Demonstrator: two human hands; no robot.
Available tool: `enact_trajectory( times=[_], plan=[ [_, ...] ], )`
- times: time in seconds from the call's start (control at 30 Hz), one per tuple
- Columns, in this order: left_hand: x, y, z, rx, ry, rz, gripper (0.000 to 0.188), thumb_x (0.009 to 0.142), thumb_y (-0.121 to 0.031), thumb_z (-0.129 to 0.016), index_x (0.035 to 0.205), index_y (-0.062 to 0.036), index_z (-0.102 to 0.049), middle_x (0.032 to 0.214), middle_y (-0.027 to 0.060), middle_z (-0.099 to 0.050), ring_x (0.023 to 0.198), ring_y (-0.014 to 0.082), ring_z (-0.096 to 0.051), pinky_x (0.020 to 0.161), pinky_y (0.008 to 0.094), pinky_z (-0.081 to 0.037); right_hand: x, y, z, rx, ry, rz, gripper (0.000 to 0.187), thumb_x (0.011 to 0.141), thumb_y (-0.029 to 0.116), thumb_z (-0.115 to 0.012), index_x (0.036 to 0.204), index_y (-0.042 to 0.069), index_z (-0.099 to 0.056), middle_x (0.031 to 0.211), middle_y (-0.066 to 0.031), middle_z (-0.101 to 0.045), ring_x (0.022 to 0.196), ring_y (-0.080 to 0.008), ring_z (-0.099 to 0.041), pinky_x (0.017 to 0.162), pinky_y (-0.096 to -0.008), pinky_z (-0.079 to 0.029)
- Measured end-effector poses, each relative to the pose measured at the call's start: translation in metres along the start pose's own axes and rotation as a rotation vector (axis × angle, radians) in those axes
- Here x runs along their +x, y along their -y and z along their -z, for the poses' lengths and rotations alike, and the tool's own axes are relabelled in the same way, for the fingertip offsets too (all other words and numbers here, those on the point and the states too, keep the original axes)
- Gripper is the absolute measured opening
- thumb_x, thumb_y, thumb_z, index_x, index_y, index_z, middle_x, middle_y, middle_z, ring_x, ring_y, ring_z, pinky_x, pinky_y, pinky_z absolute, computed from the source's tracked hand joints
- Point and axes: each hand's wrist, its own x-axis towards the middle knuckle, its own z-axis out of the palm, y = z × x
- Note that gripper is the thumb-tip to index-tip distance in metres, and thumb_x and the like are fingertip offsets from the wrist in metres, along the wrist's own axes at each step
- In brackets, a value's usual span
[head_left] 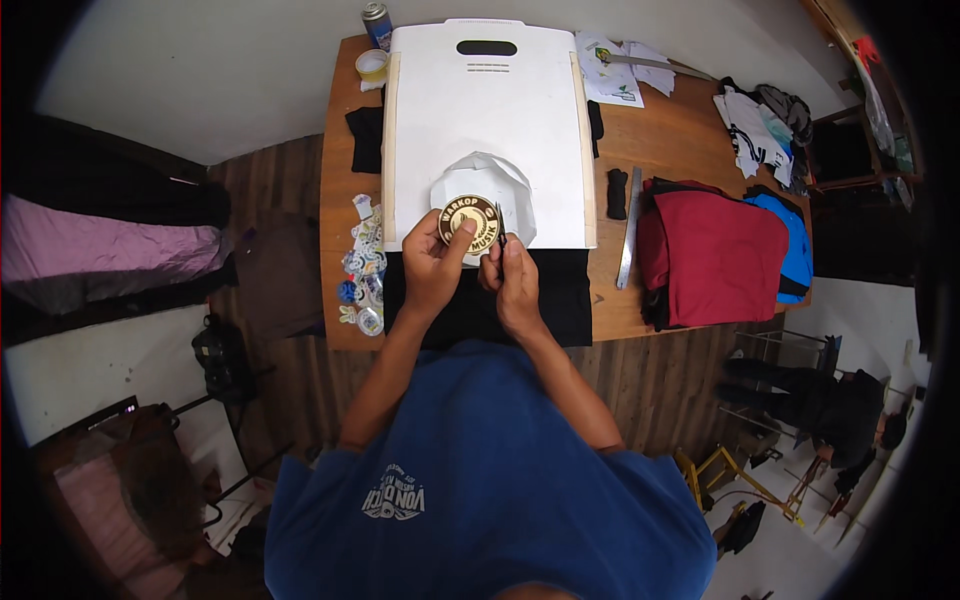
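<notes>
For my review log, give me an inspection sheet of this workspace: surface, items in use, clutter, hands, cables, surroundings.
Surface: wooden table bearing a slotted white board; black fabric shows at its near edge.
Items in use: round brown-and-cream emblem; dark slim tool, probably scissors; creased white sheet beneath.
Clutter: red cloth, metal ruler, stickers, tape roll, can.
Hands: left hand grips the emblem; right hand holds the tool at its right edge.
Cables: nothing clearly seen.
Surroundings: person in dark clothes, right; pink cloth, left.

The table (660, 140) bears stickers (369, 289) at eight o'clock, can (377, 25) at ten, papers (612, 75) at one, ruler (629, 227) and cloth pile (710, 257) at four.
</notes>
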Motion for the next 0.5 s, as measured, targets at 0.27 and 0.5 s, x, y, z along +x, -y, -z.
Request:
enact_trajectory(
  times=[0.27, 0.5],
  plan=[
    [-0.0005, 0.0008, 0.0002, -0.021, -0.047, -0.084, 0.010, 0.089, -0.005, -0.059, 0.092, 0.0039, -0.057, 0.085, 0.0060, -0.063, 0.076, 0.0070, -0.059, 0.067, 0.0194, -0.047, -0.0019, 0.0010, -0.0020, 0.022, -0.008, -0.001, 0.036, 0.101, 0.035, -0.028, 0.082, 0.007, -0.041, 0.056, 0.0022, -0.029, 0.049, -0.0079, -0.025, 0.047, -0.0228, -0.025],
    [-0.0007, -0.0001, -0.0022, 0.019, -0.007, -0.019, 0.008, 0.089, -0.006, -0.058, 0.088, 0.0011, -0.056, 0.083, 0.0043, -0.063, 0.074, 0.0055, -0.058, 0.066, 0.0187, -0.045, -0.0019, 0.0003, -0.0029, 0.021, -0.007, 0.015, 0.036, 0.101, 0.035, -0.028, 0.082, 0.007, -0.041, 0.058, 0.0017, -0.030, 0.050, -0.0079, -0.025, 0.047, -0.0228, -0.025]
  ],
)
